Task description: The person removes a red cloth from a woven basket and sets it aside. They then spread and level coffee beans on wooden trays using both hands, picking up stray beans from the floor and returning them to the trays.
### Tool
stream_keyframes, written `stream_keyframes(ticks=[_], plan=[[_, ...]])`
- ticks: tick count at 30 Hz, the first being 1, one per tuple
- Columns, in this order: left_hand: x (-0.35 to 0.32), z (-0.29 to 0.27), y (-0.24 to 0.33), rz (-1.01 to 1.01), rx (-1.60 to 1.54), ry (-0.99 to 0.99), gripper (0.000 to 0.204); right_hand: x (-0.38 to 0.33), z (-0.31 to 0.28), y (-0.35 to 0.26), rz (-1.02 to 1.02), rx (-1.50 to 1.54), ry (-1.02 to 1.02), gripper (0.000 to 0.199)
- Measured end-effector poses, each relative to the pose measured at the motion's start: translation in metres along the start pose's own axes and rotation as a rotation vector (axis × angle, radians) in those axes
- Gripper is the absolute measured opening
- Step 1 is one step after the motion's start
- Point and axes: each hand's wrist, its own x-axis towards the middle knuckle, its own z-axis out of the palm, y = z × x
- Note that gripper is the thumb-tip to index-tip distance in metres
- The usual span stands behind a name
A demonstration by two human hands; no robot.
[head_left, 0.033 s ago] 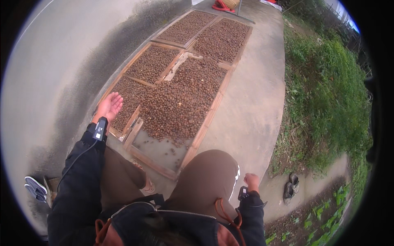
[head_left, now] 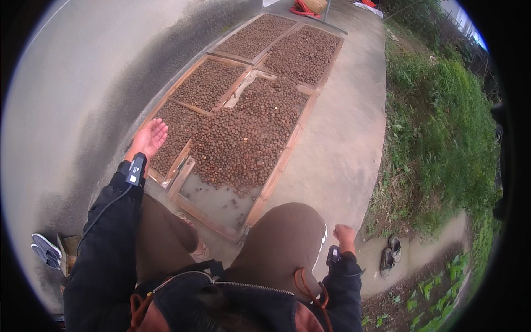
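Nearest are the person's bent knees (head_left: 287, 238) in smooth brown cloth and the dark jacket sleeves. The right hand (head_left: 344, 232) rests low beside the right knee, fingers curled in loosely; whether it holds anything cannot be told. A small dark device (head_left: 332, 255) sits at that wrist. On the left, a similar black device (head_left: 135, 169) with a cable is strapped to the wrist, and the left hand (head_left: 149, 138) is stretched forward, flat and open with fingers spread, holding nothing, hovering at the near left edge of the brown nuts (head_left: 243, 138).

The nuts are small, round and rough-looking, spread in a thick layer inside shallow wooden frames (head_left: 276, 171) that lie flat on grey concrete (head_left: 343, 138). The nearest corner of the frame is mostly bare, with only a few scattered nuts. Further frames run away in rows, each filled. To the right lies rough green grass (head_left: 442, 127); a pair of worn shoes (head_left: 390, 254) sits on the path near the right hand.
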Motion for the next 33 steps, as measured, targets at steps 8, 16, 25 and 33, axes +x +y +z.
stream_keyframes(ticks=[8,16,25,33], plan=[[0.015,-0.025,0.041,0.021,-0.259,0.014,0.03,-0.104,0.133,-0.401,-0.513,-0.453,-0.405,0.01],[0.023,-0.065,0.029,-0.008,-0.284,0.025,0.033,-0.061,0.394,-0.342,-0.572,-0.941,-0.772,0.021],[0.0,-0.086,0.056,0.041,-0.221,0.0,0.039,0.016,0.534,-0.176,-0.804,-0.737,-0.069,0.021],[0.006,-0.088,0.054,0.002,-0.166,0.038,0.041,0.019,0.555,-0.147,-0.951,-0.904,-0.173,0.027]])
